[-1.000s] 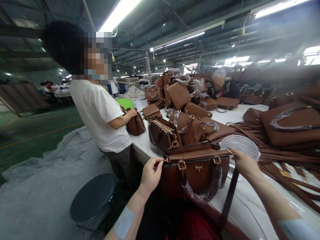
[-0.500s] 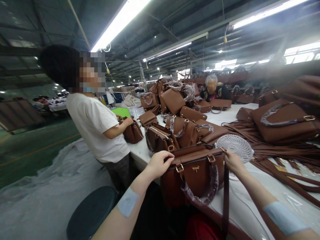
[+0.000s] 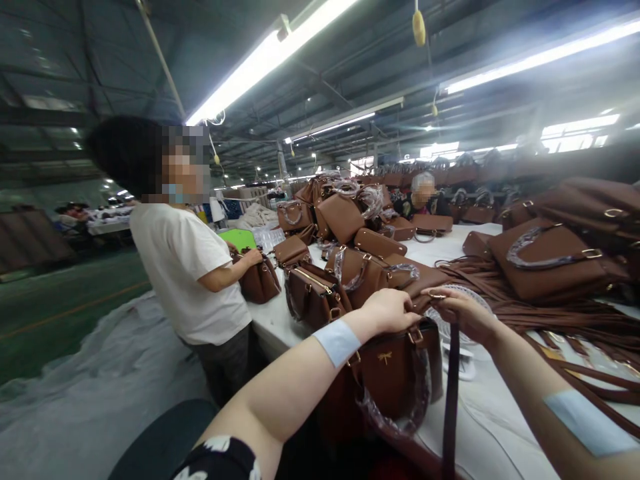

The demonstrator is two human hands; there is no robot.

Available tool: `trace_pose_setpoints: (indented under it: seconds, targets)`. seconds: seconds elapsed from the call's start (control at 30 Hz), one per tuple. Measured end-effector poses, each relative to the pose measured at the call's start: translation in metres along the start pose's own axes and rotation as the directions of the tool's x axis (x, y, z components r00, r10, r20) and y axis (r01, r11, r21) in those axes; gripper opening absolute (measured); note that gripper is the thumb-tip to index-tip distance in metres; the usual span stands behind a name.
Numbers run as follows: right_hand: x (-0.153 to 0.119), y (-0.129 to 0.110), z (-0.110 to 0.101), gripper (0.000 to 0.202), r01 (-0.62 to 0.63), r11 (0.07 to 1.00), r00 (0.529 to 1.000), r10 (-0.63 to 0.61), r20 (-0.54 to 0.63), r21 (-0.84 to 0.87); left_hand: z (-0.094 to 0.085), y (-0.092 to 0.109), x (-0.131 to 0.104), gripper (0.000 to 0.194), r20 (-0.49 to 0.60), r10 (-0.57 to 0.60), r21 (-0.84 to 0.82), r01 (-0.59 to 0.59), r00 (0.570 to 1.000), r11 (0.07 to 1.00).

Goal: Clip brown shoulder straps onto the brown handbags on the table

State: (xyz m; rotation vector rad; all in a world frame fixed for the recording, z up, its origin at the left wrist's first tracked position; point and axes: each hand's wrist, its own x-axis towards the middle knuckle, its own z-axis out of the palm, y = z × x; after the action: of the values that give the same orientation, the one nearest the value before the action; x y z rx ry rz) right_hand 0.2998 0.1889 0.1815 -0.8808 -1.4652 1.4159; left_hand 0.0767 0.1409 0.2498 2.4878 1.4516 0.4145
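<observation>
A brown handbag with a gold dragonfly emblem and plastic-wrapped handles stands at the near table edge. Over its top right part lies my left hand, fingers curled on the upper edge near a handle buckle; what they pinch is hidden. Just right of the bag, my right hand is closed on the metal clip end of a brown strap, which hangs down from it. The two hands are close together but apart.
A white fan stands behind my right hand. Brown bags are heaped across the white table, with straps at right. A person in a white shirt handles a bag at left; another person sits behind the heap. A dark stool is at lower left.
My left hand has moved right along the bag's top, from its left end to near its right end. My right hand has shifted slightly, and the strap clip now shows above its fingers.
</observation>
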Motion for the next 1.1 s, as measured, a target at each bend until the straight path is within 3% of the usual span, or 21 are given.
trace_pose_setpoints:
  seconds: [0.1, 0.2, 0.3, 0.47, 0.6, 0.87, 1.03, 1.1]
  targets:
    - [-0.001, 0.002, -0.007, 0.042, -0.007, 0.996, 0.999, 0.004, 0.035, 0.087, 0.014, 0.006, 0.021, 0.028, 0.017, -0.097, 0.001, 0.097, 0.995, 0.995]
    - [0.002, 0.01, -0.014, 0.042, -0.013, 0.996, 1.0, 0.014, -0.002, 0.087, 0.026, 0.002, 0.033, 0.031, 0.017, -0.129, -0.049, 0.13, 0.992, 0.99]
    - [0.007, 0.016, -0.016, 0.046, -0.02, 0.995, 0.999, 0.023, -0.029, 0.097, 0.035, -0.005, 0.038, 0.035, -0.007, -0.169, -0.188, 0.165, 0.986, 0.968]
    - [0.009, 0.016, -0.014, 0.055, -0.007, 0.994, 1.0, 0.009, -0.023, 0.105, 0.042, -0.01, 0.042, 0.026, -0.136, -0.259, -0.382, 0.191, 0.956, 0.904]
    - [0.007, 0.016, -0.014, 0.057, 0.018, 0.997, 1.0, -0.016, -0.023, 0.07, 0.044, -0.013, 0.045, 0.028, -0.078, -0.278, -0.466, 0.212, 0.957, 0.859]
    - [0.007, 0.015, -0.008, 0.053, 0.011, 1.0, 1.0, -0.011, 0.012, 0.022, 0.049, -0.004, 0.047, 0.026, -0.059, -0.365, -0.499, 0.29, 0.929, 0.817]
    - [0.006, 0.009, -0.003, 0.057, 0.024, 0.997, 0.997, -0.019, 0.079, -0.072, 0.049, -0.005, 0.048, 0.019, -0.079, -0.309, -0.329, 0.268, 0.948, 0.905]
    - [0.006, 0.007, -0.003, 0.059, 0.035, 0.993, 0.997, -0.028, 0.065, -0.11, 0.05, -0.007, 0.048, 0.018, -0.085, -0.319, -0.339, 0.274, 0.944, 0.9]
